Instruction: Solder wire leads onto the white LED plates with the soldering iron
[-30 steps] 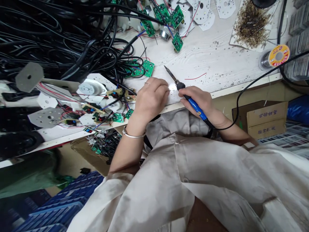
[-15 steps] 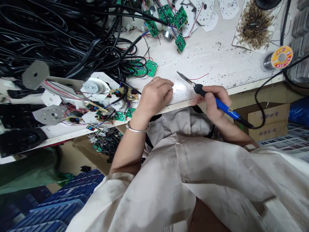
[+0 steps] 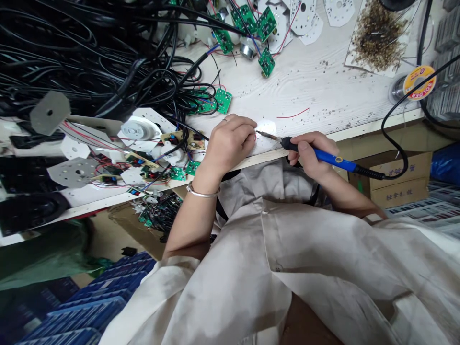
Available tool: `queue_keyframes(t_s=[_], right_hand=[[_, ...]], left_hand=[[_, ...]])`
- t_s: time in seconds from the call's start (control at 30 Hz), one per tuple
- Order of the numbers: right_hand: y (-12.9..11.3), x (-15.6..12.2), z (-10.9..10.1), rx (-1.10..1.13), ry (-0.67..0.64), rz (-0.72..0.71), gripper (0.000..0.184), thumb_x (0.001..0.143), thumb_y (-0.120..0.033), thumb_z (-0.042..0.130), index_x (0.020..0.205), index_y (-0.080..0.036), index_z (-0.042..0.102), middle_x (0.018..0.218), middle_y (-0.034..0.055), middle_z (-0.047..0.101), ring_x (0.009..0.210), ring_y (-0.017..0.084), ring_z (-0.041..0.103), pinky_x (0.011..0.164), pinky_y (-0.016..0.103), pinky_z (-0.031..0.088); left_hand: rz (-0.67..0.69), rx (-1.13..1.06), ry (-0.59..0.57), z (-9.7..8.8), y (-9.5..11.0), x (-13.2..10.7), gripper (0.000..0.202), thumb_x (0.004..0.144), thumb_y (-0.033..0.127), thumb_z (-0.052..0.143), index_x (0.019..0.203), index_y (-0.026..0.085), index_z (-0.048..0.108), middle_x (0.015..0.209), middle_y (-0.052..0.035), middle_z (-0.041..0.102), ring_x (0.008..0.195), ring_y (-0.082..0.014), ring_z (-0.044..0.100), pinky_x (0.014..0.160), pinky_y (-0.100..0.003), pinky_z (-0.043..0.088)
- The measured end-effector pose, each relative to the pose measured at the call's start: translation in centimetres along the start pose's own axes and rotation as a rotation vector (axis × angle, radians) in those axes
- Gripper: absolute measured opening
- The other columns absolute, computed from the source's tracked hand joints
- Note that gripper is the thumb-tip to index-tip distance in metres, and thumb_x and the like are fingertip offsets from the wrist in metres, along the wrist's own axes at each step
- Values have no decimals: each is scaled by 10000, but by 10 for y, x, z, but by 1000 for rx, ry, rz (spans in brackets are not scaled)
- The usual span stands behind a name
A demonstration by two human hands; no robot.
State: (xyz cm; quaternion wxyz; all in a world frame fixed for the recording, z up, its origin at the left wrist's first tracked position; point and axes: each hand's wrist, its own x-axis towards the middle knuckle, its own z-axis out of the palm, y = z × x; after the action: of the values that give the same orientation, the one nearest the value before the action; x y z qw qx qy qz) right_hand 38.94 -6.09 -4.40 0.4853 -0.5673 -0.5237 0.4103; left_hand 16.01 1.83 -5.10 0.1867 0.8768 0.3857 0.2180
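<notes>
My right hand point(image 3: 311, 152) is closed around a blue-handled soldering iron point(image 3: 325, 157). Its tip points left and reaches the fingertips of my left hand point(image 3: 227, 145). My left hand is curled, fingers pressed together on a small white plate point(image 3: 266, 128) with a thin red wire at the front edge of the white bench point(image 3: 316, 91). Most of that plate is hidden under the fingers. A silver bangle sits on my left wrist.
A big tangle of black cables point(image 3: 89, 52) fills the back left. Green circuit boards point(image 3: 223, 100), white round plates point(image 3: 138, 129) and wired parts lie left of my hand. A solder spool point(image 3: 419, 82) and brown debris point(image 3: 377, 36) sit at the right. Cardboard boxes point(image 3: 398, 184) stand below.
The soldering iron swung down from pointing up-left to lying nearly level, its tip now at my left fingertips. My left hand stayed almost in place.
</notes>
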Motion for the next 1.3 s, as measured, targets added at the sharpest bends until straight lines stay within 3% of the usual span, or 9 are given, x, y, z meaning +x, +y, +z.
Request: queue_keyframes(t_s=[0.33,0.57,0.77,0.87,0.97,1.07,1.17,1.3], right_hand=[[-2,3,1,68,44,58,352,942,-597,581,921,-265,695,565,-71,663,420,91,593,430,239,490],[-2,4,3,99,11,-3,252,947,-503,627,919,-266,706,582,-76,673,419,87,602,418,230,489],[0,0,5,150,152,-19,288,966,-543,571,931,-272,660,549,-89,616,401,93,586,383,230,470],[0,-1,9,151,189,-74,240,990,-513,539,1039,-296,627,655,-81,676,487,100,651,451,235,539],[4,4,13,-47,110,-226,268,995,-485,533,1187,-308,593,901,-26,759,741,135,753,696,301,647],[11,9,15,-287,14,-496,290,985,-432,551,1241,-301,589,1007,18,768,962,185,754,854,350,643],[14,10,13,-498,-37,-652,303,960,-326,599,1258,-269,609,1016,61,765,939,203,741,783,315,624],[15,12,9,-705,-35,-786,331,926,-260,639,1256,-241,623,936,105,757,826,238,747,663,309,599]], left_hand=[[34,-9,14,0,-1,0,162,998,206,516,913,192,652,1053,-36,753,966,-186,688,872,-387,539],[-12,-44,-20,0,-1,-1,162,983,210,523,924,203,674,1078,-45,746,1001,-195,672,912,-412,536],[-44,-37,-25,-1,1,0,167,973,226,528,903,204,678,1053,-45,750,988,-199,681,908,-419,535],[-50,-53,-34,-2,2,1,181,981,229,515,894,197,671,1054,-53,752,992,-202,681,907,-415,528],[-47,-75,-37,-1,-1,2,182,982,225,512,901,194,671,1062,-63,754,998,-210,677,917,-422,526],[-11,-15,-4,3,-2,2,179,980,199,508,909,179,671,1044,-70,751,971,-204,676,902,-398,535],[59,103,5,7,9,1,179,962,130,499,910,151,669,997,-86,744,929,-198,670,861,-356,545],[34,266,-121,1,30,-1,225,1000,134,480,887,154,674,1030,-114,740,950,-210,677,826,-342,546]])
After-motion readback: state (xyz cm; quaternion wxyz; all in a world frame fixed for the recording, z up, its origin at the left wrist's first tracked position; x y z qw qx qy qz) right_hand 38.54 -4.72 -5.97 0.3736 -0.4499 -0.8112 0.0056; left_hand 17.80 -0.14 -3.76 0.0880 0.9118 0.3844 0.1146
